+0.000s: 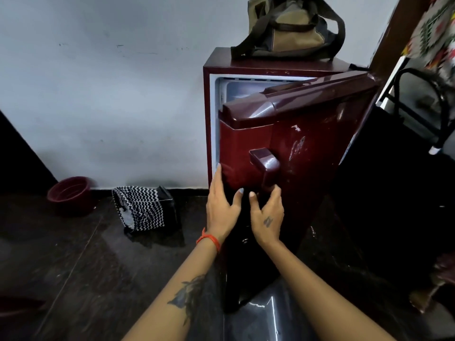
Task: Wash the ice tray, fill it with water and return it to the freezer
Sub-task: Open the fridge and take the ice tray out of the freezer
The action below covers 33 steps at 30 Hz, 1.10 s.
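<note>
Two bare hands reach toward a small maroon fridge (270,67) that stands against a pale wall (98,94). Its door (307,143) is swung partly open, hinged on the right, and the white inside with the frosty freezer compartment (246,91) shows in the gap at the top. The left hand (221,203) has its fingers straight and laid flat against the near left edge of the door, holding nothing; an orange thread band (209,238) circles its wrist. The right hand (267,212) sits just beside it, fingers loosely bent with the tips touching the underside of the door handle (264,166), not plainly wrapped round it. The ice tray is nowhere to be seen; I cannot tell whether it lies inside the freezer compartment. On top of the fridge rests an olive and tan bag (293,28) with dark straps. On the dark glossy floor (86,267), to the left of the fridge and near the wall, lies a black-and-white zigzag pouch (140,207), and farther left stands a maroon bowl (70,193). At the far right a black metal chair frame (433,99) stands below a patterned cloth (435,28).
</note>
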Motion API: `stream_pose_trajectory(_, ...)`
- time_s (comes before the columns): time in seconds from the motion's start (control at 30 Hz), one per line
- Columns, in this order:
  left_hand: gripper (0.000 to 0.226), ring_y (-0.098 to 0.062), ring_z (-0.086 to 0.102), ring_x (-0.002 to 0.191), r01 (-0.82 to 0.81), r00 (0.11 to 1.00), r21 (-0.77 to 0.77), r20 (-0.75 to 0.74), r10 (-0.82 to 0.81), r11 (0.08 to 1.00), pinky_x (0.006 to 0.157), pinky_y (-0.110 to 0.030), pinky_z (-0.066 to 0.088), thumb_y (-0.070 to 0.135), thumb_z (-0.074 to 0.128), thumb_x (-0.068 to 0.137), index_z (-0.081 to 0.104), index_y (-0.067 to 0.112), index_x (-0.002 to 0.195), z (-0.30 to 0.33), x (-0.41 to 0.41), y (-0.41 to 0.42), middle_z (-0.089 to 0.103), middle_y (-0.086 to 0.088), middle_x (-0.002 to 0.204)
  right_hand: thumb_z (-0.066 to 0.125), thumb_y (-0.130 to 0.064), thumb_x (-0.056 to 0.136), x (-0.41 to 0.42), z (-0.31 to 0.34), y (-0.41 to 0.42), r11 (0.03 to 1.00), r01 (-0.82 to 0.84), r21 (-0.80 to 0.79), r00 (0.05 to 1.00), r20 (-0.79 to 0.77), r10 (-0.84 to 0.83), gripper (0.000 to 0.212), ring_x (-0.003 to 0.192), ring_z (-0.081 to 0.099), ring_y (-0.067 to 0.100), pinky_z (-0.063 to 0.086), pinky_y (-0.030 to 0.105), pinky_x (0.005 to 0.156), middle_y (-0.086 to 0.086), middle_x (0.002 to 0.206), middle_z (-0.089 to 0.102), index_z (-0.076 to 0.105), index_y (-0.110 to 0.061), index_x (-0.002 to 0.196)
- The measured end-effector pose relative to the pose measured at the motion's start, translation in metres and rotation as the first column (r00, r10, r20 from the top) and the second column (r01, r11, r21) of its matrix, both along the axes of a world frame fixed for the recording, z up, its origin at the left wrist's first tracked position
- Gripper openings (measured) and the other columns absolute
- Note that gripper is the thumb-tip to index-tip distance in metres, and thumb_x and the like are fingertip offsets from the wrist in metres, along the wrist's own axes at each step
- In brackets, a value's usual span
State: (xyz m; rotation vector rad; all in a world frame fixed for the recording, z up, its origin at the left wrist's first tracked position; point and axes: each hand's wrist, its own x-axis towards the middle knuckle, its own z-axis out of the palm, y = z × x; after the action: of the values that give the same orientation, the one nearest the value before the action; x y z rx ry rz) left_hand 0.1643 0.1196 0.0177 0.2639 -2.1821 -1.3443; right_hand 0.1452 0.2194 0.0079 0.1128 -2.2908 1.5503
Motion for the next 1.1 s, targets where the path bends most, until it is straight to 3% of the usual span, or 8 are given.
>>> stream_pose_trajectory(0.1,0.078,-0.014,0.036,0.137,0.042,0.999,0.039,0.009,-0.043,0.998,0.11,-0.028,0.032,0.026,0.066,0.087,0.019,0.026,0.15,0.001,0.007,0.003,0.035,0.0,0.151,0.06,-0.022,0.091,0.009,-0.004,0.002,0.995,0.095,-0.018,0.995,-0.016,-0.095,0.054,0.119,0.051,0.032,0.04,0.034,0.098,0.02,0.129,0.052,0.039,0.002,0.134)
stream_pose_trajectory(0.27,0.078,-0.013,0.042,0.13,0.108,0.994,0.028,0.021,-0.109,0.994,0.103,-0.024,0.036,0.029,0.07,0.084,0.025,0.026,0.148,0.001,0.016,0.003,0.041,0.0,0.144,0.055,-0.024,0.084,0.033,-0.001,-0.004,0.974,0.214,-0.071,0.969,-0.112,-0.221,0.074,0.138,0.029,0.025,0.022,0.027,0.11,0.016,0.149,0.033,0.022,-0.003,0.147)
stream_pose_trajectory(0.4,0.074,-0.009,0.043,0.128,0.164,0.985,0.048,0.04,-0.166,0.985,0.099,-0.021,0.038,0.03,0.068,0.086,0.027,0.029,0.147,0.005,0.023,0.001,0.04,0.002,0.144,0.053,-0.021,0.085,0.051,-0.002,-0.012,0.973,0.227,-0.038,0.943,-0.242,-0.229,0.079,0.146,0.011,0.021,0.012,0.037,0.12,0.015,0.158,0.011,0.01,-0.002,0.149)
stream_pose_trajectory(0.5,0.063,-0.011,0.046,0.127,0.194,0.98,0.074,0.032,-0.197,0.978,0.101,-0.024,0.041,0.026,0.063,0.09,0.034,0.026,0.145,0.009,0.025,-0.003,0.044,0.002,0.141,0.049,-0.022,0.088,0.061,-0.005,-0.017,0.976,0.208,0.059,0.933,-0.31,-0.18,0.072,0.148,0.004,0.024,0.005,0.037,0.121,0.012,0.158,0.003,0.014,-0.003,0.148)
stream_pose_trajectory(0.7,0.049,-0.011,0.051,0.12,0.242,0.967,0.144,0.041,-0.251,0.959,0.101,-0.029,0.043,0.022,0.053,0.096,0.039,0.022,0.143,0.014,0.027,-0.009,0.051,-0.002,0.137,0.039,-0.009,0.089,0.075,-0.005,-0.036,0.973,0.102,0.206,0.912,-0.411,-0.008,0.059,0.148,0.006,0.022,0.005,0.038,0.121,0.009,0.157,0.012,0.023,-0.001,0.145)
stream_pose_trajectory(0.9,0.041,-0.003,0.051,0.111,0.29,0.948,0.214,0.067,-0.311,0.933,0.085,-0.002,0.038,0.02,0.044,0.1,0.043,0.022,0.141,0.015,0.029,-0.014,0.056,0.007,0.124,0.036,-0.014,0.092,0.073,-0.006,-0.043,0.95,0.103,0.296,0.888,-0.457,0.047,0.052,0.145,0.013,0.028,0.01,0.044,0.12,0.018,0.153,0.023,0.03,0.004,0.141)
stream_pose_trajectory(1.0,0.039,-0.003,0.049,0.118,0.317,0.938,0.259,0.057,-0.343,0.912,0.095,-0.011,0.036,0.022,0.041,0.101,0.047,0.022,0.139,0.014,0.03,-0.014,0.056,0.007,0.131,0.034,-0.018,0.096,0.069,-0.009,-0.044,0.908,0.188,0.373,0.871,-0.49,0.021,0.051,0.146,0.011,0.026,0.01,0.044,0.12,0.02,0.151,0.026,0.03,0.004,0.141)
stream_pose_trajectory(1.1,0.037,-0.009,0.052,0.121,0.345,0.927,0.283,0.047,-0.372,0.895,0.1,-0.02,0.039,0.026,0.039,0.101,0.05,0.022,0.136,0.011,0.029,-0.014,0.058,-0.002,0.133,0.017,-0.028,0.103,0.065,-0.009,-0.044,0.849,0.286,0.445,0.868,-0.495,-0.033,0.049,0.147,0.003,0.02,0.008,0.044,0.119,0.021,0.15,0.03,0.027,0.0,0.142)
